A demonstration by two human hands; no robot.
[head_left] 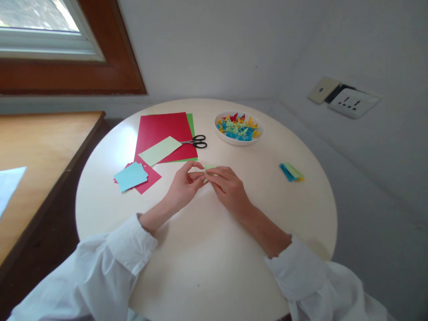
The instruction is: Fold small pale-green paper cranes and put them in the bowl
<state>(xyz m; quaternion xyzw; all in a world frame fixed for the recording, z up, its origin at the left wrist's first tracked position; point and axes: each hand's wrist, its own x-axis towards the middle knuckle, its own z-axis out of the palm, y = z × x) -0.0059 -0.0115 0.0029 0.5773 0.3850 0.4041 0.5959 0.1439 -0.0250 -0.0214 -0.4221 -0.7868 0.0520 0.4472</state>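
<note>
Both hands meet over the middle of the round white table (207, 249). My left hand (184, 183) and my right hand (226, 186) pinch a small light green paper piece (209, 168) between their fingertips, just above the tabletop. Most of the paper is hidden behind the fingers. Both arms wear white sleeves.
Red and green paper sheets (163, 130) lie at the back left with a pale green strip (159, 150) on them. Light blue squares (131, 176) sit nearer. Black scissors (196, 141), a white bowl of folded coloured papers (239, 128) and a small stack of coloured papers (291, 172) lie around.
</note>
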